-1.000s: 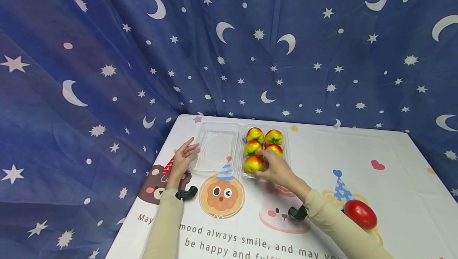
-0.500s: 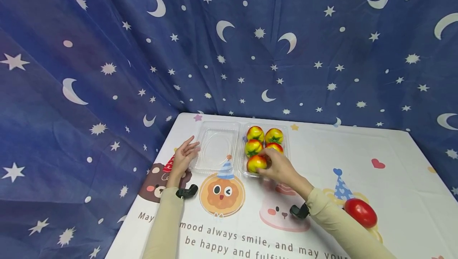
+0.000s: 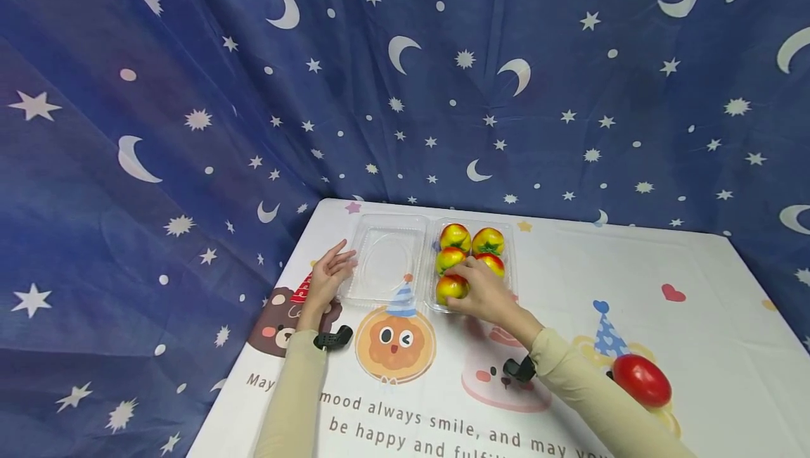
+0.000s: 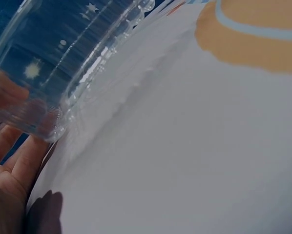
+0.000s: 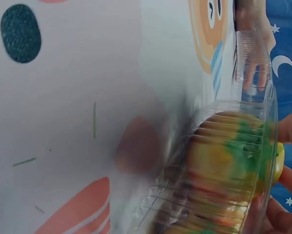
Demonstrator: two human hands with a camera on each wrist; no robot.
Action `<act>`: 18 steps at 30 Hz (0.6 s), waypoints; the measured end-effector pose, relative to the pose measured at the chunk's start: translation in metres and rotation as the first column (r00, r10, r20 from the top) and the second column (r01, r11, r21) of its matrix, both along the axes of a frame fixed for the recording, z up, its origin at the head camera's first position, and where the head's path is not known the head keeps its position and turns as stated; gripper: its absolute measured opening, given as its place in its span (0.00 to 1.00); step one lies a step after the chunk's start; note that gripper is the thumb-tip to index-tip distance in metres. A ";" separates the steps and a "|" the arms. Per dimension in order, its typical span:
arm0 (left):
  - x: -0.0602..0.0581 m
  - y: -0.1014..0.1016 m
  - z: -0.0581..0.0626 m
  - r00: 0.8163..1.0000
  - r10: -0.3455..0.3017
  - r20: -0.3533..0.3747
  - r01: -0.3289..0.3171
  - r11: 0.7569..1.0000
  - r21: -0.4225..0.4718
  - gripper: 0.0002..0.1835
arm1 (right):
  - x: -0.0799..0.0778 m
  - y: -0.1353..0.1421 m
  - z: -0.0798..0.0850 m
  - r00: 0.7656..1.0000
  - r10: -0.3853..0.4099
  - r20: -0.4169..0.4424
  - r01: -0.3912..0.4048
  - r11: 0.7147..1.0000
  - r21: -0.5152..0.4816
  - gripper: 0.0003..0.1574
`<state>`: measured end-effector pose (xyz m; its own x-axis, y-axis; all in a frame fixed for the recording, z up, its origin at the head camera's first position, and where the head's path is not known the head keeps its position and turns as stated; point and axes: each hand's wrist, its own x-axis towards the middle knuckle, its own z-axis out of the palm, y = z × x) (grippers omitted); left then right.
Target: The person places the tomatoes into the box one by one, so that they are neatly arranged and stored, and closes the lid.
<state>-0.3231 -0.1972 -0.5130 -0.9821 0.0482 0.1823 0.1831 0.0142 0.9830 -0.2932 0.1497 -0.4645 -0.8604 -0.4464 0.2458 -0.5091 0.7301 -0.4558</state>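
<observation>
A clear plastic clamshell box lies opened flat on the table; its base [image 3: 511, 236] holds several yellow-and-red toy persimmons [image 3: 488, 240] in two columns. My right hand [image 3: 489, 294] grips the persimmon [image 3: 451, 290] in the near left corner, fingers over its far side and thumb at its near side. Seen from the right wrist, that persimmon [image 5: 221, 156] sits behind the ribbed clear wall. To the left, my left hand [image 3: 329, 279] has its fingers extended at the left edge of the box's lid [image 3: 386, 264]. In the left wrist view, some fingers [image 4: 26, 161] show beside and through the lid.
A shiny red oval object [image 3: 642, 380] lies on the right of the table, near my right sleeve [image 3: 588, 395]. The white printed tablecloth [image 3: 696, 345] covers the table, and a blue star-and-moon curtain [image 3: 405, 141] hangs along its back and left.
The near left persimmon shifts slightly right, then back left, with my right hand on it. My left hand stays at the lid's edge. The head view shifts slightly.
</observation>
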 end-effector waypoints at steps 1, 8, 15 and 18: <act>0.000 0.000 0.000 1.000 0.001 0.005 -0.001 1.000 0.002 0.32 | 0.000 0.000 0.000 1.000 0.002 0.008 -0.002 1.000 -0.008 0.30; 0.000 0.001 0.001 1.000 0.000 0.000 0.000 1.000 0.000 0.33 | 0.002 0.008 0.003 0.999 -0.006 0.045 0.009 0.997 -0.075 0.34; 0.000 0.001 -0.001 1.000 -0.012 0.003 0.012 1.000 0.008 0.32 | 0.007 0.023 0.009 0.998 -0.027 0.062 0.034 0.992 -0.119 0.32; 0.000 -0.001 0.000 1.000 -0.011 0.007 0.011 1.000 -0.004 0.32 | 0.011 0.035 0.015 0.998 -0.046 0.032 0.050 0.988 -0.147 0.30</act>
<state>-0.3227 -0.1978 -0.5130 -0.9827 0.0592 0.1757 0.1769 0.0157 0.9841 -0.2818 0.1851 -0.4499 -0.8876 -0.3647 0.2812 -0.4601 0.6771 -0.5743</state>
